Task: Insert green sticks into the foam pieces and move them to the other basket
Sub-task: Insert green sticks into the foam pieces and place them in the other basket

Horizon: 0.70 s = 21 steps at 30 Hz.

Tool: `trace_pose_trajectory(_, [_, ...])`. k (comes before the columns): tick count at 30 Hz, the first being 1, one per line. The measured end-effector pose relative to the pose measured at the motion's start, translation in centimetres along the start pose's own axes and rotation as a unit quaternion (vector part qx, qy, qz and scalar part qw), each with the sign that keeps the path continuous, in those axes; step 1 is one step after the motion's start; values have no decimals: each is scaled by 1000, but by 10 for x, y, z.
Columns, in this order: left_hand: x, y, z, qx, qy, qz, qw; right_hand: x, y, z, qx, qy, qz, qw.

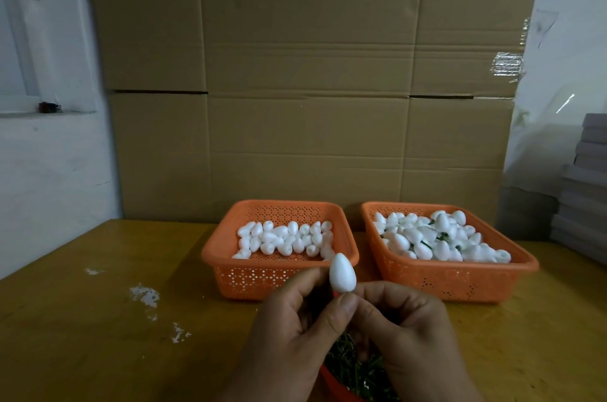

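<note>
A white egg-shaped foam piece stands upright between my two hands, in front of the baskets. My left hand pinches its base with thumb and forefinger. My right hand has its fingertips pinched together right below the foam; whatever it holds there is hidden. The left orange basket holds several plain foam pieces. The right orange basket holds several foam pieces with green sticks. A pile of green sticks lies in a red container under my hands.
The baskets sit side by side on a yellow-brown table with white foam crumbs at the left. A cardboard wall stands behind them. Grey stacked boards rise at the right edge.
</note>
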State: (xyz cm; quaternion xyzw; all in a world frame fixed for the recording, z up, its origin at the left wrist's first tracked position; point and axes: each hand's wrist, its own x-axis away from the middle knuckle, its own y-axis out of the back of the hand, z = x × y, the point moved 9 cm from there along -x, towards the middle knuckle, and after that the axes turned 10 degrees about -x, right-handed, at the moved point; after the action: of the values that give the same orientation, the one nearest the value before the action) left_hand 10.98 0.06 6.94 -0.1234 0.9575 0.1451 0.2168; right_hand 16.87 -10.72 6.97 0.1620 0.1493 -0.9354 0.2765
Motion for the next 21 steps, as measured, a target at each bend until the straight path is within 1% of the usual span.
trace_pose_trajectory(2, [1,1,4,-12,7,-9,1000,-5,7,3,-7,1,-18,1000])
trace_pose_trajectory(4, [1,4,9,-65,15,-28,997,-12,20,8,2,4,-45,999])
trace_pose_trajectory(6, [2,5,11,-117,14,-37,992,-23,36,15,48,15,-74,996])
trace_pose_trajectory(8, [2,4,12,-146,9,-37,989,-38,61,19,120,30,-121,985])
trace_pose_trajectory(11, [3,3,13,-172,2,-38,984,-65,100,22,254,43,-182,949])
trace_pose_trajectory(15, [3,2,13,-208,-2,-37,977,-99,147,25,415,40,-221,881])
trace_pose_trajectory(18, [0,2,11,-235,-14,-35,971,-120,170,22,477,-13,-233,847])
trace_pose_trajectory(21, [-2,0,11,-249,-19,-30,968,-132,180,16,505,-64,-233,829])
